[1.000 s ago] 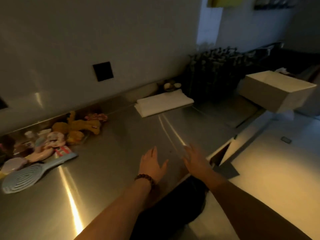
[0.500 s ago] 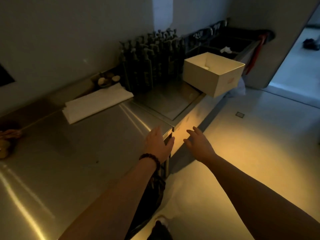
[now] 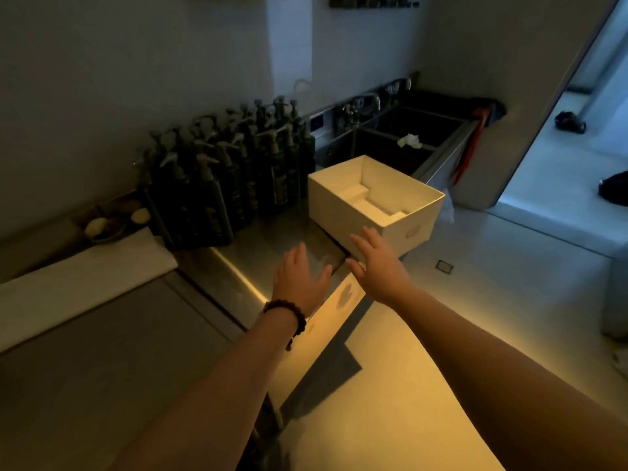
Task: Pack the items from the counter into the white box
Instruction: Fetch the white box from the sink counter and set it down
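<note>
Near the white box (image 3: 360,212), left hand (image 3: 299,280), right hand (image 3: 380,266) — fingers spread, holding nothing

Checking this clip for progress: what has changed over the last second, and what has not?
The view has swung right, away from the toys and hairbrush, which are out of frame now, toward the white box. Both hands have reached forward: the right hand is now at the box's near wall, the left hand is over the counter edge just short of it. Neither has taken hold of anything. Both hands stay open and empty; nothing has been packed.
</note>
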